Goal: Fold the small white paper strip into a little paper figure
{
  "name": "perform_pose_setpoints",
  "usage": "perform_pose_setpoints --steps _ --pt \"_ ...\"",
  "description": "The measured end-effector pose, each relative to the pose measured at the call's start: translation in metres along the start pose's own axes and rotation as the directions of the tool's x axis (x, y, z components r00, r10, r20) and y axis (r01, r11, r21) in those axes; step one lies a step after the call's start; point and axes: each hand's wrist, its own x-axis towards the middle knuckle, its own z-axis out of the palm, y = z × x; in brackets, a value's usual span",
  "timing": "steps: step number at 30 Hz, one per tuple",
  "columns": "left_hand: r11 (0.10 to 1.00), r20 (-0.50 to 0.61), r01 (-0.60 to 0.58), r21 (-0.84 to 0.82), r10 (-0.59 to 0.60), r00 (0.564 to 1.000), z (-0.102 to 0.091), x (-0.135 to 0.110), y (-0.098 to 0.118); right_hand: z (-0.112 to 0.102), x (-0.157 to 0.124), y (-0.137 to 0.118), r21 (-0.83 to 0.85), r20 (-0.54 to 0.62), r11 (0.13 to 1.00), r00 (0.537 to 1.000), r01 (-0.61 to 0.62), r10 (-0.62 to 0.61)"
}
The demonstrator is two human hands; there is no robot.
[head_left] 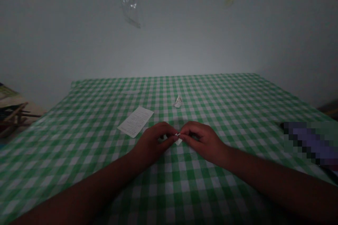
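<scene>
On the near part of the checked cloth (186, 182), left hand (154, 139) and right hand (206, 139) share one white scrap (179, 142).

Thumbs and forefingers of both hands close on the scrap's upper part from either side, seemingly so that each steadies its half; the other fingers curl in, probably to keep clear of so small a piece. Its lower end tapers to a point; whether that touches the cloth I cannot tell. Well off to the right lies a blurred object (308, 140), perhaps there to leave elbow room. Just beyond the left hand, a printed sheet (136, 122) lies flat and slanted, text up, within reach. Farther out, roughly in line with the scrap, sits a creased piece (178, 101). Behind rises a pale wall (185, 42).
</scene>
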Motion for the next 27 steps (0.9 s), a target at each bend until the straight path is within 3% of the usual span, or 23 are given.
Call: perform_pose_setpoints --steps 13,20,27 --pt "1.0 -0.026 0.004 0.009 -0.004 1.0 0.004 -0.0007 0.0044 -0.003 0.0007 -0.0071 -0.023 0.015 1.0 1.0 -0.014 0.014" --pt "0.995 -0.122 0.092 -0.033 -0.096 0.988 0.0007 0.0023 0.0031 -0.001 0.0012 0.0003 0.164 -0.028 0.97 0.982 -0.179 0.186" --pt "0.998 -0.123 0.068 0.006 -0.066 0.99 0.0006 0.0024 0.0052 0.0048 0.0002 -0.0029 0.222 -0.02 0.956 0.979 -0.193 0.202"
